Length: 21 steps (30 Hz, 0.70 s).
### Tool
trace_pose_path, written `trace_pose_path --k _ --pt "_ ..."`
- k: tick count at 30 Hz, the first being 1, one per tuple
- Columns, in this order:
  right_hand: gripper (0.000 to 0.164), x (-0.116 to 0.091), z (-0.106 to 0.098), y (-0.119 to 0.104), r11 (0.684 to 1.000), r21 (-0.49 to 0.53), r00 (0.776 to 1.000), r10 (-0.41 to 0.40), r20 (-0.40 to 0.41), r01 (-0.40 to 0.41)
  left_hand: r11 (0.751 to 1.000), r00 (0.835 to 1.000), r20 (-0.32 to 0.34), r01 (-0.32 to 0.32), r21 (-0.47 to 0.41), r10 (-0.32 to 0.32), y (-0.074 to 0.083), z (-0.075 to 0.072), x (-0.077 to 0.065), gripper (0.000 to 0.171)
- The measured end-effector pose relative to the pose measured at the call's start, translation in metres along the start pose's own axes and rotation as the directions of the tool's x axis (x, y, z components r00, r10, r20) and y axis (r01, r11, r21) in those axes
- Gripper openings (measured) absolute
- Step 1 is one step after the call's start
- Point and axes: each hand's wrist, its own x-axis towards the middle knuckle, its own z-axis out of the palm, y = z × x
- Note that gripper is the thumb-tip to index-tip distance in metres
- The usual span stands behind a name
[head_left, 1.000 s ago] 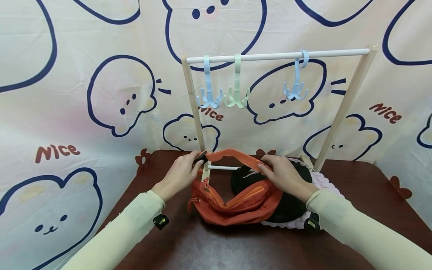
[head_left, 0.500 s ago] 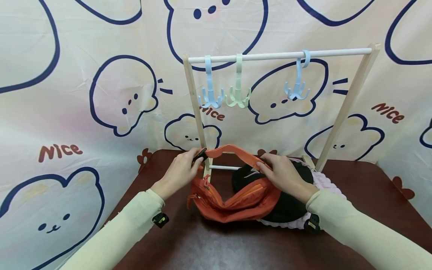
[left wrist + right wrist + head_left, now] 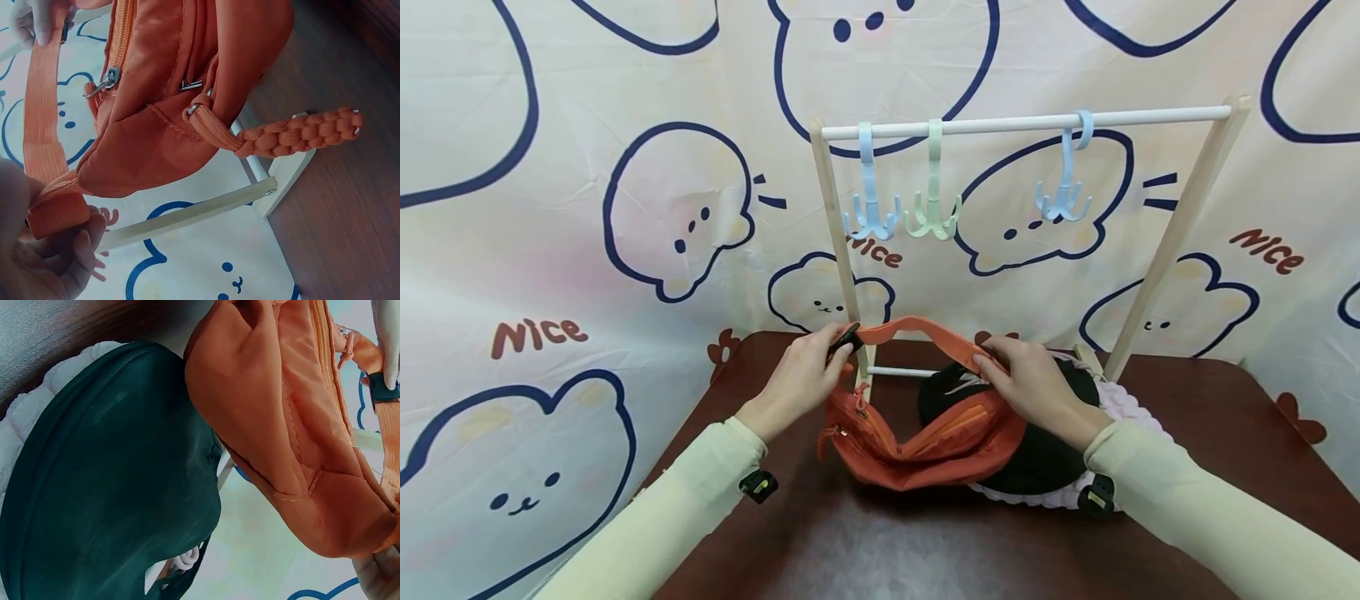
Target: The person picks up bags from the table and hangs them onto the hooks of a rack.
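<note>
An orange waist bag (image 3: 917,450) hangs between both hands by its strap (image 3: 917,325). My left hand (image 3: 801,371) pinches the strap's left end at a black buckle (image 3: 846,340). At the other end, my right hand (image 3: 1033,383) holds the strap between thumb and fingers. In the left wrist view a braided orange zip pull (image 3: 300,133) sticks out from the bag (image 3: 162,125). Right of the waist bag lies a black bag (image 3: 1037,462), also seen as a dark curved bag (image 3: 112,475) in the right wrist view.
A pale lilac bumpy item (image 3: 1131,408) lies under the black bag on the brown table (image 3: 880,550). Behind stands a wooden rack with a white rail (image 3: 1015,124). Two blue hooks (image 3: 871,221) (image 3: 1063,200) and a green hook (image 3: 933,218) hang from it.
The orange waist bag and the middle of its strap have risen slightly. Both hands keep their hold, and the whole head view has shifted a little.
</note>
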Motion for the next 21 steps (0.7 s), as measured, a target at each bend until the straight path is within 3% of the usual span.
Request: trace_pose_path --k 21 --pt "0.013 0.0026 -0.0028 -0.0078 0.998 0.019 0.996 -0.053 -0.073 0.055 1.0 0.999 -0.046 -0.005 -0.005 0.005 0.0025 -0.0082 -0.0003 0.036"
